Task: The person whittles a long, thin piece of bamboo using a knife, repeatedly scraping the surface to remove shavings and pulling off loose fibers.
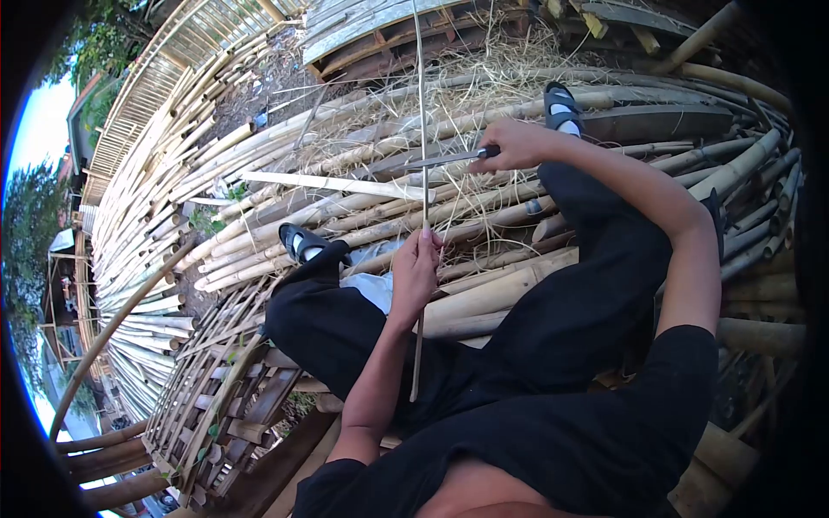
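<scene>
My left hand (416,274) is closed round a long, thin bamboo strip (423,95), which runs from the top of the view down past my lap. In my right hand (511,147) is the dark handle of a knife (451,160). Its blade points left and crosses the strip a little above my left hand. Behind the blade a flat, pale split of bamboo (337,183) lies over the poles. I am seated with my knees apart, and both hands are in front of my lap.
Long bamboo poles (259,216) lie side by side under and beyond my feet, with curled shavings (484,82) scattered over them. A wooden platform (380,39) stands at the top. Lower left is a slatted bamboo panel (207,406). A bamboo fence (164,73) runs along the upper left.
</scene>
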Demonstrator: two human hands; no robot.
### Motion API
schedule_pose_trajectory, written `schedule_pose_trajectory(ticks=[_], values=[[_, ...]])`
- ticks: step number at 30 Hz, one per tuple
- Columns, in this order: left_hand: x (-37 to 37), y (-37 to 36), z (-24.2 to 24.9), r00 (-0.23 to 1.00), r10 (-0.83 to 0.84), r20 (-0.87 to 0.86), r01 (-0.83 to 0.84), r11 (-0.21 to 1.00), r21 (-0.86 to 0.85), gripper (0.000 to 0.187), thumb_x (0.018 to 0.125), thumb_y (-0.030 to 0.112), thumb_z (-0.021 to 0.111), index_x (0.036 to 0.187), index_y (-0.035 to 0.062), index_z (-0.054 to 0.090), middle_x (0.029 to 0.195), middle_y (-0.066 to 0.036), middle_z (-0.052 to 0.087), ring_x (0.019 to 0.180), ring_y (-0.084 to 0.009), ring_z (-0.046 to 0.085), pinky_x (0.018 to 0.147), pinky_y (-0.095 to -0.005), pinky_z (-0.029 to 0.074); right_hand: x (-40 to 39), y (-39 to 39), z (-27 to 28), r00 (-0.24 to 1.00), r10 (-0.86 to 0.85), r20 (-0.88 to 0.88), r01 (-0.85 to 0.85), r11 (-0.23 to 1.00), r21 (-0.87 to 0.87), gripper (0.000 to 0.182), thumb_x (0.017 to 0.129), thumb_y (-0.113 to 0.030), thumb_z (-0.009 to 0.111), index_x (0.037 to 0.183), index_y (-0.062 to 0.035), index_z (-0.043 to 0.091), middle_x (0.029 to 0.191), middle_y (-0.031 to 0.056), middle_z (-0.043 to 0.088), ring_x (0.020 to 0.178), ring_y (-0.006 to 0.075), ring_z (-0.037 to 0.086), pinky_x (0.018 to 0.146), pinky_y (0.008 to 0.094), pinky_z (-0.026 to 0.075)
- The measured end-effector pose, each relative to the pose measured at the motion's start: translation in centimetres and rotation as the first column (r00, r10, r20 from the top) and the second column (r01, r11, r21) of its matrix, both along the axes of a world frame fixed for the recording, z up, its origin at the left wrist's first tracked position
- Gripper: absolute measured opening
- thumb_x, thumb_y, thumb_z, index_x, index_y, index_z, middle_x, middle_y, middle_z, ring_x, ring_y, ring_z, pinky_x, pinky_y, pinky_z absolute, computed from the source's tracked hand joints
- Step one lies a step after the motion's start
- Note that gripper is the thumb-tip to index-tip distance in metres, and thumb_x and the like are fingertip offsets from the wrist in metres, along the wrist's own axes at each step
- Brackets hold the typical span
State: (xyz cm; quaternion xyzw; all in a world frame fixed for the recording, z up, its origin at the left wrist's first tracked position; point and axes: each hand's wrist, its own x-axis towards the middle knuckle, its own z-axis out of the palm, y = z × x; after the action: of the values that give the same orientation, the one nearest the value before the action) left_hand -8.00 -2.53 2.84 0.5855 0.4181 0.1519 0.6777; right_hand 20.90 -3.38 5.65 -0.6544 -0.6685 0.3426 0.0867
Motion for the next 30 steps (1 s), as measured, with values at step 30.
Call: schedule_pose_trajectory(ticks=[30], values=[[2.8,2.6,6.9,0.933,0.091,0.348,-0.021,0.98,-0.198,0.023,0.1,0.025,0.04,0.086,0.009,0.049,0.058,0.005,0.035,0.036,-0.002,0.024,0.032,-0.0193,0.017,-5.6,-0.9,4.5,0.985,0.163,-0.061,-0.077,0.724,0.685,0.018,0.081,-0.022,0.064,0.078,-0.0047,0.06,0.06,0.0115,0.058,0.056,0.0322,0.058,0.053,0.0414,0.044]])
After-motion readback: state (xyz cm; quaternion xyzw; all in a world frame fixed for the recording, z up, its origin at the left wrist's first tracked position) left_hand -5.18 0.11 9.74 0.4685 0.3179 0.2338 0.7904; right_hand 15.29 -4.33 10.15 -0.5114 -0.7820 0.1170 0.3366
